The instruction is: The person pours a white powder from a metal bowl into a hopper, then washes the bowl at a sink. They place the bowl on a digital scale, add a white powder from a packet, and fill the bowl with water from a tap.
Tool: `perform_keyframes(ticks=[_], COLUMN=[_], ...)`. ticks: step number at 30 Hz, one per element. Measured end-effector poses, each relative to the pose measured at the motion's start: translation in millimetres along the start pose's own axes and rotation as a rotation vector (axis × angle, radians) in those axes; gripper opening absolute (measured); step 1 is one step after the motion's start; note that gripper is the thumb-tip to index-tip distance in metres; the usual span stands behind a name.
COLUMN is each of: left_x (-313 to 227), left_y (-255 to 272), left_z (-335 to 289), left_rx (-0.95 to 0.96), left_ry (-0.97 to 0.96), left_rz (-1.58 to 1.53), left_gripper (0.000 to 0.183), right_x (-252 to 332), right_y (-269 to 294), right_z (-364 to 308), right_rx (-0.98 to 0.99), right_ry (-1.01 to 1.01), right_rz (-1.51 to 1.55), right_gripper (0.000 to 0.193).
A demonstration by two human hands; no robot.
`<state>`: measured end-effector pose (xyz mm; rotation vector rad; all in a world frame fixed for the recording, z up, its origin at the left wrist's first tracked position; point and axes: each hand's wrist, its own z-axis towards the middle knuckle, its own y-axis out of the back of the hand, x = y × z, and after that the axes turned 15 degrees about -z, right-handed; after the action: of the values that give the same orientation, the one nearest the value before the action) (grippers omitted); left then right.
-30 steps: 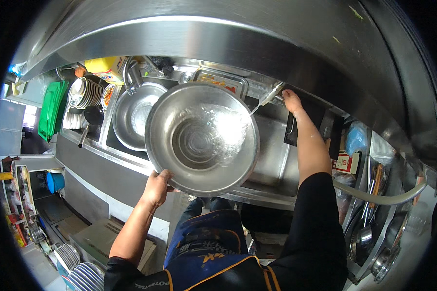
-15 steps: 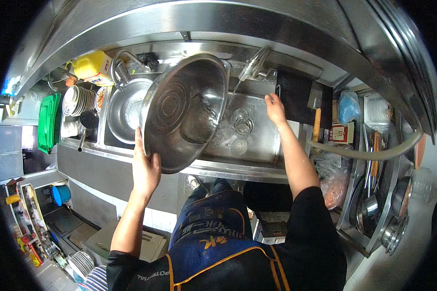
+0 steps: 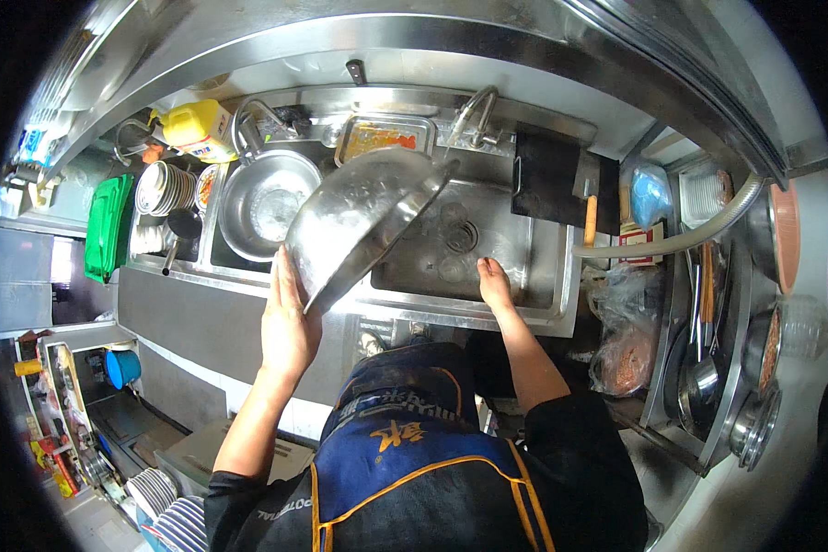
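Your left grip (image 3: 290,333) clasps the steel basin (image 3: 351,213) near its rim, tipped over the left edge of the right-hand sink (image 3: 515,247); your right grip (image 3: 494,283), loosely open, holds nothing near the front edge. Emptying seems underway; the next move calls for steady righting.

Tabletop, left end: stacked plates (image 3: 163,189), small dark pan (image 3: 184,224) just beside, handle toward the near edge. Green plastic tub (image 3: 109,225) farther left. Yellow jug (image 3: 200,131) at the back. Metal tray (image 3: 343,138) of orange-red food along the rear ledge, partly hidden from me. Right: black board (image 3: 543,184), wooden-handled flat blade (image 3: 591,221) on it, handle jutting past the edge. Blue bag (image 3: 651,195) beyond; clear bag (image 3: 627,359), reddish contents, nearer. Pale hose (image 3: 699,241) curving in from the right. Low left: blue bucket (image 3: 122,368), blue-striped plates (image 3: 179,524).
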<state>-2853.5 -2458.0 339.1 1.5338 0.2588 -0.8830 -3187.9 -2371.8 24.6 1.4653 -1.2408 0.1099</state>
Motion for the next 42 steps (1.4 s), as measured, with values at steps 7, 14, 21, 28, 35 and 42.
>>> perform_keyframes(ticks=[7, 14, 21, 28, 35, 42], left_x=[-1, 1, 7, 19, 30, 48], left_y=[26, 45, 53, 57, 75, 88], left_z=[-30, -52, -68, -78, -103, -120], left_rx=[0.069, 0.128, 0.067, 0.008, -0.010, -0.076], left_ry=[-0.135, -0.317, -0.484, -0.533, -0.436, -0.473], left_rz=[0.181, 0.214, 0.390, 0.345, 0.195, 0.233], left_gripper=[0.080, 0.077, 0.059, 0.058, 0.068, 0.062], right_x=[-22, -38, -14, 0, 22, 29], right_y=[-21, -36, -20, -4, -10, -13], right_z=[7, 36, 11, -9, -26, -54], right_rx=[0.076, 0.043, 0.101, 0.089, 0.085, 0.096], right_ry=[-0.002, 0.097, 0.000, -0.002, -0.006, -0.045], right_rz=[0.094, 0.226, 0.193, 0.171, 0.160, 0.186], right_gripper=[0.037, 0.031, 0.030, 0.028, 0.027, 0.026])
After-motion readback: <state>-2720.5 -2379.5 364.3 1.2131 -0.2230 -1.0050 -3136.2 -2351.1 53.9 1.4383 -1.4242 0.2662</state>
